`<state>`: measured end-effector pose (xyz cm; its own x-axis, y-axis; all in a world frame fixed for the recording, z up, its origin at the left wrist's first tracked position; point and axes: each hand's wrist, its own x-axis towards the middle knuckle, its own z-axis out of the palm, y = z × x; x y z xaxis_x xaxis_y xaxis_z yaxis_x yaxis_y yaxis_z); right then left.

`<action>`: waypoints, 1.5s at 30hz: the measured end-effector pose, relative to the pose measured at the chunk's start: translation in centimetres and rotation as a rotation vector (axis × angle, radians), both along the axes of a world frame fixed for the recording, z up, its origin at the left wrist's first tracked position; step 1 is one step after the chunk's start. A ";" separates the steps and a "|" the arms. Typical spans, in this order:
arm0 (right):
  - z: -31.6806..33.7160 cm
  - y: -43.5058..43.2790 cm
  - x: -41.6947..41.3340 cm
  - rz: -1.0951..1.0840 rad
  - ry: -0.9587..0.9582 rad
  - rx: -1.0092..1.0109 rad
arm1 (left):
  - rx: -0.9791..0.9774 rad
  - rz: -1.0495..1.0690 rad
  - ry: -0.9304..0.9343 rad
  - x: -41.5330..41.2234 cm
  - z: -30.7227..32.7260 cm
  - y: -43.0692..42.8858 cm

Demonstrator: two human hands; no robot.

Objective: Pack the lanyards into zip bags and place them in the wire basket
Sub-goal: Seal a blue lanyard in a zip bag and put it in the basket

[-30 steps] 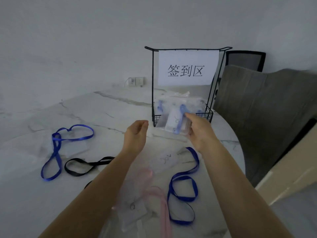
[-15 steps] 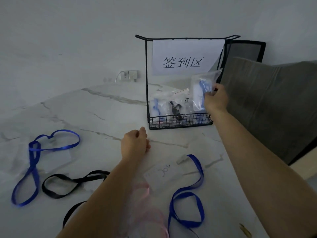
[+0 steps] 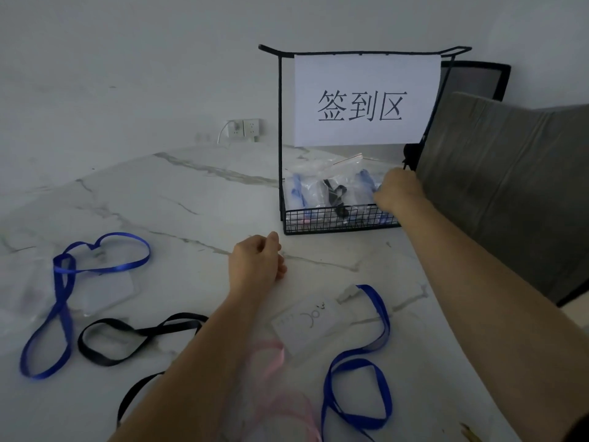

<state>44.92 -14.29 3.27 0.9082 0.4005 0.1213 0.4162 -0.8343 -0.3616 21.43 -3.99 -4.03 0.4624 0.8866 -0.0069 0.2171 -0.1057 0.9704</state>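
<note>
The black wire basket (image 3: pixel 318 218) stands at the back of the marble table and holds several zip bags, one with a black lanyard (image 3: pixel 335 193). My right hand (image 3: pixel 398 190) is down inside the basket's right end, fingers curled on the edge of a zip bag with a blue lanyard (image 3: pixel 363 183). My left hand (image 3: pixel 255 264) rests loosely curled on the table in front of the basket and holds nothing. Loose lanyards lie near me: a blue lanyard (image 3: pixel 63 298) at the left, a black one (image 3: pixel 134 336), a pink one (image 3: pixel 274 378) and a second blue one (image 3: pixel 376 346).
A white paper sign (image 3: pixel 366 100) hangs from the basket's tall frame. A clear badge holder (image 3: pixel 306 323) lies between my arms, another (image 3: pixel 105 291) by the left blue lanyard. A grey chair back (image 3: pixel 510 186) stands close to the right of the basket. A wall socket (image 3: pixel 243 127) sits behind.
My right hand carried the bagged blue lanyard from in front of the basket up over its rim and down into its right end. My left hand sank onto the table.
</note>
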 end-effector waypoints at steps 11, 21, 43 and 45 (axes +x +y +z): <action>-4.2 -4.1 -11.6 0.457 -0.091 0.216 | -0.062 -0.144 0.028 -1.1 0.9 0.5; -7.2 -8.2 -16.5 0.406 -0.070 -0.074 | -0.021 -0.219 0.025 -6.9 1.0 -3.7; -5.3 -9.3 -20.9 0.237 0.256 -0.002 | 0.154 -0.201 0.080 -14.6 -0.2 -5.2; -5.2 -9.6 -21.6 0.242 0.370 0.157 | 0.134 -0.210 0.085 -14.9 -0.2 -5.4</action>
<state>23.35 -23.93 -1.96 0.7843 0.6092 -0.1171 0.4117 -0.6524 -0.6363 6.57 -9.38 -4.25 0.6393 0.7668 0.0575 0.2569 -0.2835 0.9239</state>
